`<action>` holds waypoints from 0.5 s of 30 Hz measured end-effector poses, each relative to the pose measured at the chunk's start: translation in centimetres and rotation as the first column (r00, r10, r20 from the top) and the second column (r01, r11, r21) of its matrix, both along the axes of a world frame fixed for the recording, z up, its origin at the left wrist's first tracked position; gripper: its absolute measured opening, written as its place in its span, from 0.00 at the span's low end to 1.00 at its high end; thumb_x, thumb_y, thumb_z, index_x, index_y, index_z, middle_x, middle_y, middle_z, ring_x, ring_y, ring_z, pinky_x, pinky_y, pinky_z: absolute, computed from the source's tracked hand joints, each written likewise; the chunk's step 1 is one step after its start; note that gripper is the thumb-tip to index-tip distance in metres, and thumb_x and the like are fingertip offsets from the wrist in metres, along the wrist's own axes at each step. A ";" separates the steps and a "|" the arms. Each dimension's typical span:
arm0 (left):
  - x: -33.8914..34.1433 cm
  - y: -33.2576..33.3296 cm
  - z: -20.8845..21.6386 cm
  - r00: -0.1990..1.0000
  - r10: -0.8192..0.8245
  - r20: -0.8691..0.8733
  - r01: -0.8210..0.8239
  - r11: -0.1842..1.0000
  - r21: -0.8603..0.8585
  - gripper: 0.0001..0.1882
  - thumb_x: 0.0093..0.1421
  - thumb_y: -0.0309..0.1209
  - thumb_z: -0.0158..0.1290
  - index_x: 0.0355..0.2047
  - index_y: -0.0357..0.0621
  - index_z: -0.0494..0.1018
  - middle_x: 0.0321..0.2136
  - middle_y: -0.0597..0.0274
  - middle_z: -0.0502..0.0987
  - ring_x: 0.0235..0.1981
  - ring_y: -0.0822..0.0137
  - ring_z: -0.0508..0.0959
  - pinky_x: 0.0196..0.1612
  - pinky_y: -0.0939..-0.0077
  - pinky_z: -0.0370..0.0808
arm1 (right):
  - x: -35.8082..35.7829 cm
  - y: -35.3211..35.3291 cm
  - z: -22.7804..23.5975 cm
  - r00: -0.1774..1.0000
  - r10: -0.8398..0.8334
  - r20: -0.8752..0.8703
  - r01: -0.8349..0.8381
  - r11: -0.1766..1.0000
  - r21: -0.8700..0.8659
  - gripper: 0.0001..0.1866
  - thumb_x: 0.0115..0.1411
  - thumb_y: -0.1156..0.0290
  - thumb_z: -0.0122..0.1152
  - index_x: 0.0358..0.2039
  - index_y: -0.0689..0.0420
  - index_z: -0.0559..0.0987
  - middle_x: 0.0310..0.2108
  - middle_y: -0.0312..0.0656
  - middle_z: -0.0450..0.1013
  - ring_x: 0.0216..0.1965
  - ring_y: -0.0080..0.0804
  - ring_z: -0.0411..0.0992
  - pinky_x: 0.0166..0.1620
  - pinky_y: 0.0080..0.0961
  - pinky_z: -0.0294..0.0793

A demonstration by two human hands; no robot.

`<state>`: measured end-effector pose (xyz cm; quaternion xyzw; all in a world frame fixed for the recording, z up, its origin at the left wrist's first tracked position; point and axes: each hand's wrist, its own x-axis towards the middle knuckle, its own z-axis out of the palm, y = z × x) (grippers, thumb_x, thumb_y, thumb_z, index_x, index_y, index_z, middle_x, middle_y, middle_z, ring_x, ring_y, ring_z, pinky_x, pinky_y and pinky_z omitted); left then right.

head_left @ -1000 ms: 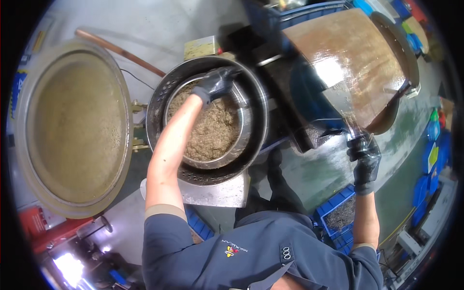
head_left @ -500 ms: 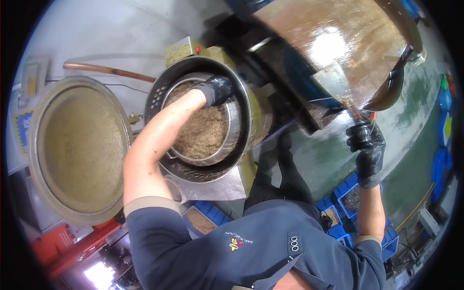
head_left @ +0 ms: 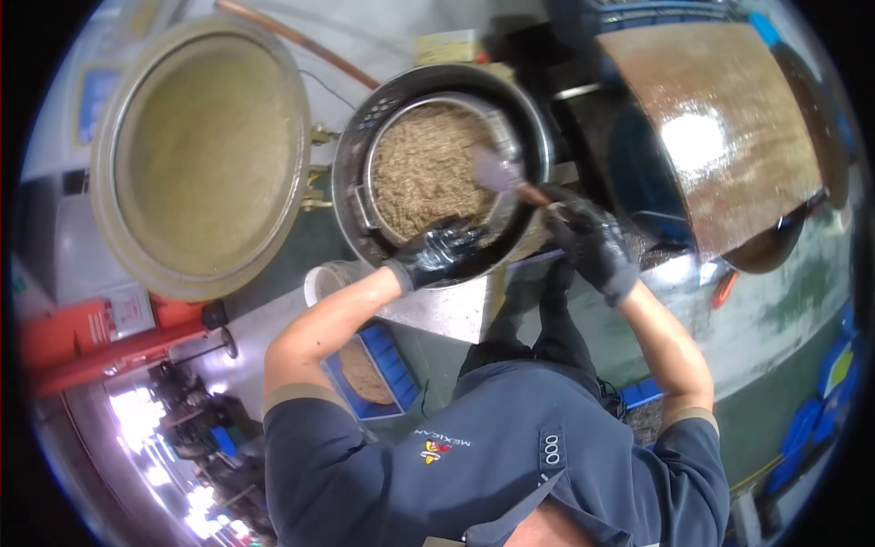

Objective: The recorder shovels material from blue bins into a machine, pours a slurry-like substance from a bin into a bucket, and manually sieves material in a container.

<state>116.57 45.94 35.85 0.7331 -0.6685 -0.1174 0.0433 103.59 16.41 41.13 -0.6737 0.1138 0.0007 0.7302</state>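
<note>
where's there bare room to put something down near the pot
The bare metal block top under the pot's near rim, beside the left hand, shows a small free patch. The wet floor right of the right hand is open. Between the pot and the big round vat it is tight.

The gloved left hand (head_left: 440,252) grips the near rim of a dark drum (head_left: 360,173) that holds a steel pot (head_left: 372,169) of brownish mash (head_left: 419,169). The gloved right hand (head_left: 591,242) holds a brush (head_left: 497,171), its head over the mash. A wide vat (head_left: 196,155) stands left; a brown lid (head_left: 729,128) tilts right.
</note>
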 end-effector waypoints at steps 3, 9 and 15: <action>0.6 4.0 0.8 0.879 0.283 0.384 -0.359 0.923 0.141 0.23 0.62 0.31 0.40 0.58 0.49 0.64 0.62 0.52 0.61 0.64 0.55 0.59 0.64 0.57 0.56 | 2.1 1.1 -2.9 0.947 0.249 0.201 -0.094 0.817 -0.569 0.23 0.59 0.74 0.57 0.56 0.53 0.70 0.32 0.42 0.75 0.26 0.35 0.73 0.28 0.31 0.71; 4.8 10.2 -0.4 0.489 0.724 0.487 -0.842 0.537 0.047 0.28 0.63 0.40 0.38 0.63 0.44 0.57 0.65 0.48 0.54 0.67 0.51 0.53 0.68 0.59 0.48 | 2.5 3.2 -0.5 0.926 0.317 0.203 -0.038 0.614 -0.788 0.30 0.53 0.77 0.61 0.57 0.48 0.70 0.48 0.48 0.74 0.41 0.40 0.76 0.42 0.32 0.76; 9.6 12.0 -4.9 0.278 0.914 0.295 -0.960 0.278 0.043 0.43 0.55 0.50 0.52 0.64 0.38 0.53 0.65 0.40 0.51 0.67 0.49 0.50 0.68 0.61 0.46 | 1.5 6.5 -1.1 0.970 0.242 -0.011 -0.234 0.927 -0.293 0.19 0.63 0.69 0.55 0.55 0.56 0.72 0.46 0.41 0.75 0.42 0.29 0.74 0.44 0.25 0.74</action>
